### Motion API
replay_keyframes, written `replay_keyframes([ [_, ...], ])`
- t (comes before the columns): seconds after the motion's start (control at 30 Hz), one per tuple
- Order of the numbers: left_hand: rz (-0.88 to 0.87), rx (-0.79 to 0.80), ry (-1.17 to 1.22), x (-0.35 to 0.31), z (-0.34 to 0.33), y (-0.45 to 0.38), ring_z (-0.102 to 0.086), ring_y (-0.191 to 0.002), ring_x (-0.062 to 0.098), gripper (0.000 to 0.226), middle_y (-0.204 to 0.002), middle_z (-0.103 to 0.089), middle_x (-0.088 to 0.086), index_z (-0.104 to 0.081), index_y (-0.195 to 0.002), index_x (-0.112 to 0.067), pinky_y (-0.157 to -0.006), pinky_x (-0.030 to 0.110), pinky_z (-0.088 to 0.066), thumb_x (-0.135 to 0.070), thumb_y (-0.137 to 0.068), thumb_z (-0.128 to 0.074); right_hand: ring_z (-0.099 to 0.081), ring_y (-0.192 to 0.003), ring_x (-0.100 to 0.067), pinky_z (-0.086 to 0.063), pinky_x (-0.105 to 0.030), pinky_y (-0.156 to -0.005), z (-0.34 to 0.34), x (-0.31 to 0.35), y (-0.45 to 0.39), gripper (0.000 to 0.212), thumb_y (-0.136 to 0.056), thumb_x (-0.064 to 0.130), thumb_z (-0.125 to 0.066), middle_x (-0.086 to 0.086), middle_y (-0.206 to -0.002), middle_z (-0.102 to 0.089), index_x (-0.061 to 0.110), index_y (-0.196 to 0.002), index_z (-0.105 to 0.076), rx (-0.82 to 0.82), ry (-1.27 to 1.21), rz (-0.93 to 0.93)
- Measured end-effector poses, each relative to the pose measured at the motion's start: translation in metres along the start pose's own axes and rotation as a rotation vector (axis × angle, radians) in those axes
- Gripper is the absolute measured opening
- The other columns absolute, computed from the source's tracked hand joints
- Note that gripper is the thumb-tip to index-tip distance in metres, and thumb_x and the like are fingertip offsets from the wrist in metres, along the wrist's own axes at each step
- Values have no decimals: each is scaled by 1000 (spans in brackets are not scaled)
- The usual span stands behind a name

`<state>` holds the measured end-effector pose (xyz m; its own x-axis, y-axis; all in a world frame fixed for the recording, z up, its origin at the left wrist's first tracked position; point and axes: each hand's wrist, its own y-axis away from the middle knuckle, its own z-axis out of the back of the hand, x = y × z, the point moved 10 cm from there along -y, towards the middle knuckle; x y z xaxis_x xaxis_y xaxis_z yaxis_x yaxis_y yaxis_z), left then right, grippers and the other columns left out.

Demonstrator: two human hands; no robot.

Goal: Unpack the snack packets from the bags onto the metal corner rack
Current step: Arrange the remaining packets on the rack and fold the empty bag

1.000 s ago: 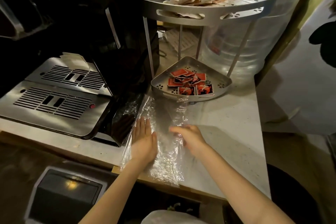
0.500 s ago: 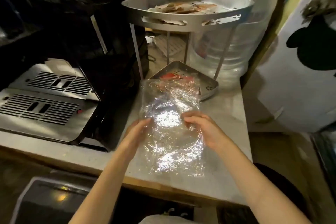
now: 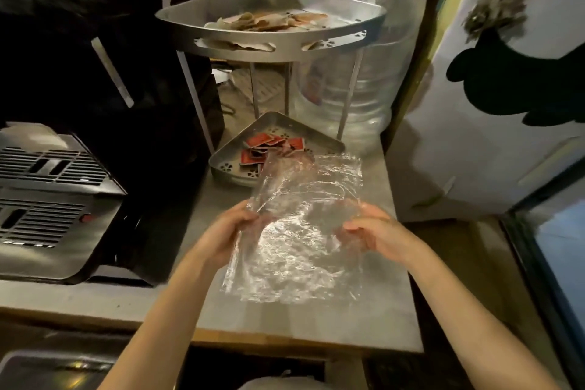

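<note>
The grey bench (image 3: 364, 320) holds a metal corner rack (image 3: 221, 165) at its far end. A big clear water bottle (image 3: 367, 98) stands just right of it. A dark machine (image 3: 57, 199) sits on the left.

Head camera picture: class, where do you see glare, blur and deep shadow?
Head view: glare shines off the crinkled plastic bag held by the left hand and right hand; the upper right corner is smeared by blur; the upper left lies in near-black shadow.
</note>
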<state>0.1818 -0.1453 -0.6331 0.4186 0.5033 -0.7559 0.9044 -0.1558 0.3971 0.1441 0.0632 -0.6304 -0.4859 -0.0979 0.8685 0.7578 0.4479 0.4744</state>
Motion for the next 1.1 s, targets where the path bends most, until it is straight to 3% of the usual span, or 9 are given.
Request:
replay_keyframes([
  [0.17, 22, -14, -128, 2, 6, -7, -68, -73, 19, 41, -97, -71, 13, -63, -115, -17, -61, 27, -57, 4, -85, -45, -65, -58, -2, -47, -15, -47, 9, 13, 5, 32, -90, 2, -51, 8, -66, -71, 19, -117, -56, 27, 35, 133],
  [0.33, -22, -71, -158, -2, 7, -10, -60, -47, 11, 34, -56, -65, 2, -64, -68, -12, -42, 18, -48, 6, -86, -42, -66, -62, -2, -50, -14, -57, 15, 18, 2, 34, -90, -5, -42, 8, -65, -71, 14, -75, -65, -33, -25, 134],
  [0.47, -67, -97, -264, -14, 12, -7, -58, -54, 17, 45, -58, -59, 4, -58, -49, -15, -48, 22, -50, 11, -79, -37, -65, -71, -11, -50, -21, -67, 1, 29, 11, 28, -79, 13, -46, -1, -70, -69, 12, -63, -69, 137, -83, 154],
  [0.6, -143, -42, -585, -39, 1, -2, -45, -53, 14, 46, -52, -54, 0, -58, -51, -13, -46, 15, -39, 15, -79, -35, -59, -103, -15, -38, -36, -98, -5, 24, 5, 38, -87, 34, -44, 2, -95, -71, 18, -70, -73, 122, 310, 91],
  [0.7, -197, 52, -809, -55, -27, 4, -43, -48, 2, 38, -50, -56, -6, -57, -57, -7, -47, 12, -35, 16, -79, -37, -37, -126, -5, -23, -29, -106, -11, 47, 3, 13, -79, 30, -69, 14, -131, -48, 34, -91, -69, -45, 623, 211],
  [0.77, -211, 104, -922, -60, -45, 5, -44, -49, 0, 37, -52, -59, -6, -58, -58, -7, -50, 10, -36, 16, -78, -38, -35, -128, -3, -27, -30, -108, -27, 52, -1, 45, -72, 31, -76, 14, -139, -42, 42, -112, -59, 13, 694, 263],
  [0.83, -228, 144, -958, -66, -59, 8, -53, -58, 2, 38, -60, -65, -8, -63, -63, -9, -59, 11, -41, 14, -81, -39, -54, -115, -9, -42, -30, -100, -46, 45, -5, 53, -73, 26, -75, 5, -126, -58, 35, -121, -55, 131, 711, 184],
  [0.93, -226, 149, -793, -70, -68, 11, -65, -96, 12, 36, -98, -72, -7, -69, -99, -25, -85, 23, -50, -2, -85, -44, -66, -75, -7, -52, -27, -76, -58, 48, -8, 10, -77, 18, -70, -2, -83, -72, 22, -85, -71, 166, 791, 149],
  [1.1, -149, 111, -630, -58, -67, 16, -60, -106, 3, 40, -111, -65, -16, -57, -115, -36, -82, 16, -46, -39, -76, -50, -62, -63, -10, -48, -26, -64, -49, 59, -12, 12, -78, 21, -68, -7, -71, -70, 10, -76, -72, 26, 835, 237],
])
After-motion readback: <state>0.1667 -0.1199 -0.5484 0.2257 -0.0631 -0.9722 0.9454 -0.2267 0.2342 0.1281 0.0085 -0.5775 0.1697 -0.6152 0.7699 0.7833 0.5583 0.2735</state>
